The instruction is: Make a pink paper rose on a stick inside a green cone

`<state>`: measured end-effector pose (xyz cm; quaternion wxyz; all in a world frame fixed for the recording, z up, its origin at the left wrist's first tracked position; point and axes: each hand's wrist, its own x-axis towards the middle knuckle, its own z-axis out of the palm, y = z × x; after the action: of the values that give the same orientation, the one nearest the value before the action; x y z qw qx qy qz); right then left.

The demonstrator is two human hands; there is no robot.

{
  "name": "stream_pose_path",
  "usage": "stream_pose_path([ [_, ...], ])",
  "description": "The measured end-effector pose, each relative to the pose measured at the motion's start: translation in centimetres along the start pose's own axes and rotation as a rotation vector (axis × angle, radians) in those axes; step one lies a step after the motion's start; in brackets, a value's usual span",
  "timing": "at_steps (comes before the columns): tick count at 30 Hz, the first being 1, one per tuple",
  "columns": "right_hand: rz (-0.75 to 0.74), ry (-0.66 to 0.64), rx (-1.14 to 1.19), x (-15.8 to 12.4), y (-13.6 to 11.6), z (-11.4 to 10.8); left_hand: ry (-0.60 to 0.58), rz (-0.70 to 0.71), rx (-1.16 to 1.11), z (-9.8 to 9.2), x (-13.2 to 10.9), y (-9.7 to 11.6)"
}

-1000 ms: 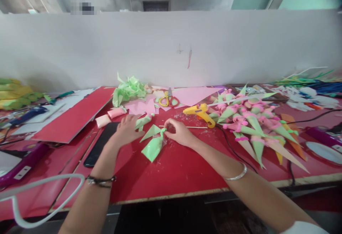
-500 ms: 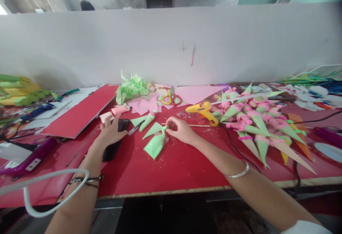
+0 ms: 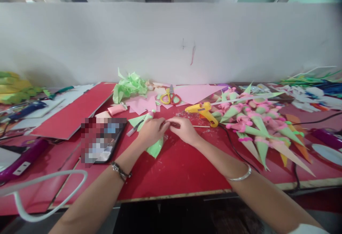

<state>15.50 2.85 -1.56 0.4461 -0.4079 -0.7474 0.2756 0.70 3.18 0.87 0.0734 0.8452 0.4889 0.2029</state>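
My left hand (image 3: 152, 132) and my right hand (image 3: 184, 130) meet with fingertips pinched together over the red work surface (image 3: 181, 170). Whatever sits between their fingertips is too small or too covered to make out. Under my left hand lies a clear packet of light green clay (image 3: 155, 149), its upper end hidden by the fingers. A green paper cone (image 3: 145, 118) with a pink-and-green top rests just behind that hand. To the left, a phone (image 3: 114, 138) with its screen lit lies flat, partly pixelated.
A yellow glue gun (image 3: 201, 110) lies right of my hands, its black cord running toward the front edge. Further right is a heap of green and pink paper cones (image 3: 256, 120). Scissors (image 3: 171, 98), pink paper (image 3: 199, 93) and crumpled green paper (image 3: 130, 86) lie behind.
My left hand has left the phone and moved right to meet my right hand above the green packet. The phone's screen is now lit. My right hand has shifted slightly right.
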Motion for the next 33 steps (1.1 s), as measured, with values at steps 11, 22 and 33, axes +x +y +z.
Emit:
stream_pose_path([
  [11,-0.061,0.003,-0.019,-0.2,-0.7,-0.1,-0.047,-0.062,-0.557,0.5,-0.4,-0.8],
  [22,-0.111,0.009,0.027,0.0,-1.0,-0.6,-0.15,-0.12,-0.92,0.4,-0.6,-1.0],
  [33,0.097,0.185,0.302,-0.1,-1.2,-0.1,-0.171,-0.168,-1.12,0.4,-0.6,-0.4],
])
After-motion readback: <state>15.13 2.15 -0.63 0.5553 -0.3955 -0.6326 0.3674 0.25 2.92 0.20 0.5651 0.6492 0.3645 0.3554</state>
